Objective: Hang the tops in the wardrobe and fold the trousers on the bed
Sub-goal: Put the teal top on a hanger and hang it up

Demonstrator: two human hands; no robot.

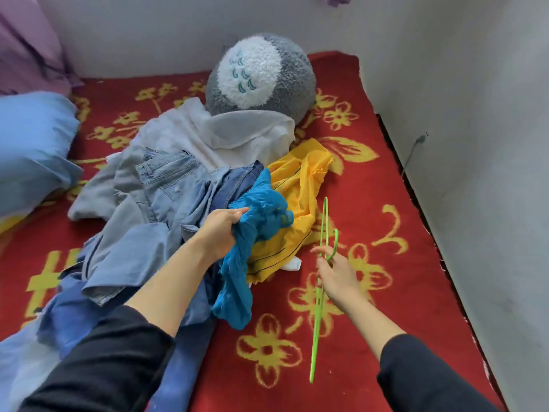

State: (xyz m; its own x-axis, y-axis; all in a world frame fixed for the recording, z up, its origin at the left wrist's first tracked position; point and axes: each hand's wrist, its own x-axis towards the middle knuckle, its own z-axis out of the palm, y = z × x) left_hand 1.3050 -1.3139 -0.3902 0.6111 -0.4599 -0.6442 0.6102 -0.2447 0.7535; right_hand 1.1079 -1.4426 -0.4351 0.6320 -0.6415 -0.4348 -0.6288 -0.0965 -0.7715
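Your left hand (222,230) grips the top (234,286), left of the yellow garment (297,188); your right hand (337,276) holds the hanger (324,227), right of it. Expect limp, light cloth: grip the neckline.

White walls (475,99) enclose a red blanket (380,185) with yellow flowers, a blue pillow (32,144) lying left.
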